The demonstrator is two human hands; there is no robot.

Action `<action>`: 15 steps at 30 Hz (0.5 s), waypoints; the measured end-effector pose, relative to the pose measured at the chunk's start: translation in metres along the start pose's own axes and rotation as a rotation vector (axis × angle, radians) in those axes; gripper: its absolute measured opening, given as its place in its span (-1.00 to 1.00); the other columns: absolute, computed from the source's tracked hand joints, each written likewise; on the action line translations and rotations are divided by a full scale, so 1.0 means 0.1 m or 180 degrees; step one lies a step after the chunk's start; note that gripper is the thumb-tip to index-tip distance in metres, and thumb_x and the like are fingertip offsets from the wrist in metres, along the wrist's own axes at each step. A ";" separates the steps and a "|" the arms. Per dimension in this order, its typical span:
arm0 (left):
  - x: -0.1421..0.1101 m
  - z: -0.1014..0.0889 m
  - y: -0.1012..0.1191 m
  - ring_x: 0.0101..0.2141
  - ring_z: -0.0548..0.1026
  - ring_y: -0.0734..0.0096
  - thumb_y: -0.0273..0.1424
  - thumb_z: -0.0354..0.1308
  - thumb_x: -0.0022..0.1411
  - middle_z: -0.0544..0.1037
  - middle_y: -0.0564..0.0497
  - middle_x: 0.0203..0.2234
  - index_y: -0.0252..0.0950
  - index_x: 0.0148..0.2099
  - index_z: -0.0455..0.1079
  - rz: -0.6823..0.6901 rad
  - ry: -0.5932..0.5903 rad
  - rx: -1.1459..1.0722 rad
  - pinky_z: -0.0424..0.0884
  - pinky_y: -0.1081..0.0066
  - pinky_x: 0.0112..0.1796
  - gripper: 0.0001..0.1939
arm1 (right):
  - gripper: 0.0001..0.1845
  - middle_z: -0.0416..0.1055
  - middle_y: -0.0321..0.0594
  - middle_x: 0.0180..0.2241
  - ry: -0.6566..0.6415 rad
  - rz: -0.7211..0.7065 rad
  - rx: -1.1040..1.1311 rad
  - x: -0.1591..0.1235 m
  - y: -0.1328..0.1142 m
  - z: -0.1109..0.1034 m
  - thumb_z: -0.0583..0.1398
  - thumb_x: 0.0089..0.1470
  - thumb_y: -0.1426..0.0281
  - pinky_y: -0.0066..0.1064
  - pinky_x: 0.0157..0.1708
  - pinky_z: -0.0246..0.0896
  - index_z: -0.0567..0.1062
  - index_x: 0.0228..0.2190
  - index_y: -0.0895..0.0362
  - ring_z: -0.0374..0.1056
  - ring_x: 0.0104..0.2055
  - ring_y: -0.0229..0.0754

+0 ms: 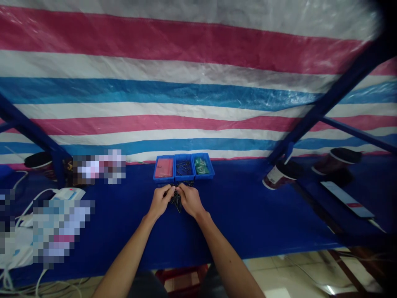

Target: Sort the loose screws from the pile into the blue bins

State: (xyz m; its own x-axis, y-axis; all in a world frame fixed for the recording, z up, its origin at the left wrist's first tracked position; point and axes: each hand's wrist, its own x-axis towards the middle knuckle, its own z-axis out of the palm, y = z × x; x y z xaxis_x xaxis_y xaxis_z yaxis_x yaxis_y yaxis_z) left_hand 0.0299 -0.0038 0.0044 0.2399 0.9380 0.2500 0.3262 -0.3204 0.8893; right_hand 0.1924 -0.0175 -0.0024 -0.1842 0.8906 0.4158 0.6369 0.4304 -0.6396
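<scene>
My left hand point(161, 200) and my right hand point(190, 199) meet fingertip to fingertip over a pile of thin black screw-like pieces point(176, 203) on the blue tabletop. Thumbs and fingers are pinched closed on both hands; what they grip is too small to make out. More dark pieces stick out behind and below the fingers. Just beyond stand three blue bins in a row: the left bin point(164, 180) has a flat pink piece point(163, 168), the middle bin point(185, 179) has loose dark pieces, and the right bin point(206, 177) contains green-and-white small packets point(202, 166).
A lidded cup point(274, 178) stands at the right, with another cup point(333, 161) and a phone point(349, 199) on a cable farther right. White power strips point(68, 193) and cables lie left. Blue frame posts point(310, 111) flank the striped sheet point(186, 95) behind.
</scene>
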 end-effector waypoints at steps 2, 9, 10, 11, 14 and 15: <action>0.00 0.00 -0.02 -0.63 0.23 0.51 -0.14 0.02 0.37 0.24 0.15 -0.72 -0.30 -0.53 0.26 -0.0024 0.0052 0.0001 0.12 0.49 -0.52 -0.53 | -0.70 0.42 -0.29 -0.49 0.0003 0.0065 0.0008 0.00 -0.01 -0.02 0.00 0.38 0.32 -0.47 -0.44 0.04 0.40 -0.38 0.08 0.37 -0.47 -0.22; 0.01 0.01 -0.06 -0.64 0.23 0.52 -0.15 0.02 0.38 0.24 0.15 -0.73 -0.30 -0.54 0.23 -0.0083 0.0194 -0.0238 0.13 0.50 -0.53 -0.53 | -0.88 0.45 -0.32 -0.41 -0.0102 -0.0152 0.0516 -0.01 -0.08 -0.07 0.10 0.31 0.32 -0.49 -0.35 0.15 0.38 -0.15 0.07 0.41 -0.37 -0.21; 0.00 0.01 -0.06 -0.64 0.23 0.52 -0.16 0.02 0.38 0.24 0.15 -0.73 -0.30 -0.54 0.24 -0.0077 0.0173 -0.0242 0.14 0.50 -0.52 -0.53 | -0.90 0.46 -0.31 -0.38 -0.0115 -0.0190 0.0518 -0.01 -0.07 -0.06 0.08 0.32 0.35 -0.49 -0.33 0.15 0.38 -0.18 0.07 0.41 -0.35 -0.22; 0.00 0.01 -0.06 -0.64 0.23 0.52 -0.16 0.01 0.38 0.24 0.15 -0.73 -0.30 -0.54 0.25 -0.0070 0.0152 -0.0237 0.14 0.50 -0.52 -0.53 | -0.89 0.47 -0.29 -0.36 -0.0122 -0.0214 0.0505 -0.01 -0.07 -0.05 0.06 0.33 0.37 -0.48 -0.32 0.15 0.39 -0.21 0.06 0.41 -0.34 -0.21; -0.01 0.01 -0.05 -0.65 0.24 0.52 -0.17 0.01 0.38 0.24 0.14 -0.73 -0.30 -0.54 0.26 -0.0039 0.0101 -0.0185 0.14 0.49 -0.52 -0.53 | -0.82 0.47 -0.27 -0.35 -0.0118 -0.0198 0.0413 -0.01 -0.04 -0.02 0.01 0.36 0.39 -0.48 -0.33 0.12 0.39 -0.25 0.06 0.40 -0.34 -0.21; -0.01 0.01 -0.05 -0.64 0.24 0.51 -0.18 0.02 0.38 0.25 0.14 -0.73 -0.30 -0.54 0.27 -0.0024 0.0094 -0.0161 0.13 0.49 -0.52 -0.54 | -0.80 0.46 -0.27 -0.36 -0.0123 -0.0172 0.0372 -0.01 -0.03 -0.01 0.00 0.37 0.38 -0.48 -0.34 0.11 0.38 -0.27 0.06 0.39 -0.36 -0.22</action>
State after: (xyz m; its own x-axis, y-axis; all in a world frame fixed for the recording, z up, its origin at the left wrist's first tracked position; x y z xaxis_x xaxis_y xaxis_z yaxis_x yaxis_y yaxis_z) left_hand 0.0286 -0.0029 -0.0004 0.2104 0.9441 0.2537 0.2811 -0.3070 0.9092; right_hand 0.1912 -0.0198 0.0002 -0.2461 0.8696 0.4280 0.5341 0.4902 -0.6888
